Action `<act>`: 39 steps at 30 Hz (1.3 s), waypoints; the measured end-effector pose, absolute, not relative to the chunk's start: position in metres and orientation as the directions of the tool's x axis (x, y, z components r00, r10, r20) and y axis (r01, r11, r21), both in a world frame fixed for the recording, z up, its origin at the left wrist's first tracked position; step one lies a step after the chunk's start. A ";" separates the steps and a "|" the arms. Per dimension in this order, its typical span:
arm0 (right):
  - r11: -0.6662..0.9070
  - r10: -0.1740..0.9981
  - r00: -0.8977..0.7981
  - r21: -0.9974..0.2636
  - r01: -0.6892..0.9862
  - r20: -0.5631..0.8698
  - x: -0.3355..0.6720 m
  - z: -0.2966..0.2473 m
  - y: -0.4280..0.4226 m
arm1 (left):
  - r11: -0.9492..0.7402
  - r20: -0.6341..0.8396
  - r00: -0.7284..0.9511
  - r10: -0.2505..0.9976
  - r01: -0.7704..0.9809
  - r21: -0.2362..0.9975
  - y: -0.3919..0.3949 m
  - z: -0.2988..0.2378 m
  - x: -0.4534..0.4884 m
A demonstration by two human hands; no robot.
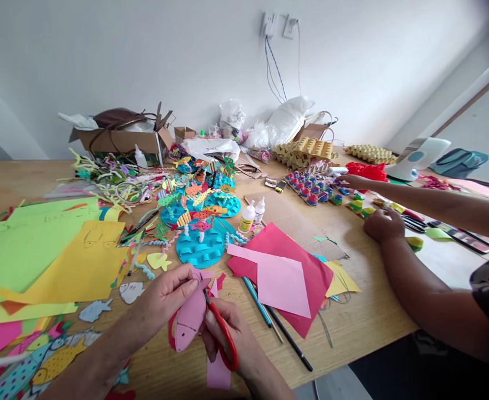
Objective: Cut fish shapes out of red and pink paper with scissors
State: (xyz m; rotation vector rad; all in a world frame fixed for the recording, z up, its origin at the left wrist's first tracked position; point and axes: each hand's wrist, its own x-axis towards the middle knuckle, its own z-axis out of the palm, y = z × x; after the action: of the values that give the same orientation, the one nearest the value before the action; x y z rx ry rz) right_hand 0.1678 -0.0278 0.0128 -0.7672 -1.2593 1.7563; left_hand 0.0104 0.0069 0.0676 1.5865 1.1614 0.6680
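Pink paper fish [189, 322] sits low in the middle of the view, just above the near edge of the tabletop [365, 316], held between the person's two hands. The left hand [165, 297] is closed on it, thumb and fingers pinching its upper edge near the tail. The right hand [240, 344] is closed on red-handled scissors [226, 333], fingers through the loops, with the blades pointing up at the fish's tail end. A pink offcut strip [218, 375] hangs below the right hand.

Just beyond the hands lie overlapping red and pink paper sheets [286, 278], with a black pencil [290, 340] and a blue one beside it. Farther back stands a blue foam disc [200, 250] with coloured fish on sticks behind it, and two small glue bottles [253, 215] are near. Yellow paper [81, 266] and green paper [28, 239] cover the left side, with cut-out fish [96, 310] close by.

On the right, another person's hand [380, 225] rests on the tabletop while their other hand [350, 180] reaches to a tray of painted cups [309, 186]. Egg cartons [307, 150] and a cardboard box [119, 140] stand near the wall.
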 end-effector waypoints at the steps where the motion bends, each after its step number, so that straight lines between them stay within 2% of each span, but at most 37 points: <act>1: -0.160 0.881 -0.472 -0.952 -0.262 -0.018 0.168 0.013 -0.028 | -0.019 -0.125 0.387 0.913 0.347 0.938 0.007 0.068 0.011; 9: -0.173 0.893 -0.444 -0.966 -0.190 -0.073 0.169 0.020 -0.029 | 0.033 -0.161 0.385 0.909 0.319 0.947 0.007 0.075 0.015; 21: -0.131 0.910 -0.409 -0.984 -0.119 -0.071 0.169 0.029 -0.029 | 0.152 -0.239 0.388 0.890 0.242 0.958 0.005 0.079 0.018; 28: -0.131 0.916 -0.392 -0.988 -0.085 -0.087 0.169 0.035 -0.029 | 0.131 -0.218 0.399 0.891 0.234 0.963 0.005 0.077 0.017; 39: -0.154 0.916 -0.388 -0.981 -0.117 -0.098 0.168 0.028 -0.030 | 0.124 -0.208 0.370 0.905 0.238 0.963 0.006 0.079 0.021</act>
State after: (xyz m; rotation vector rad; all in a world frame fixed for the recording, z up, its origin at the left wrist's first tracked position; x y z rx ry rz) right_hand 0.1680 -0.0298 0.0285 -0.9812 -1.3093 1.6572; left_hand 0.0205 0.0061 0.0789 1.3930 1.1249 0.6792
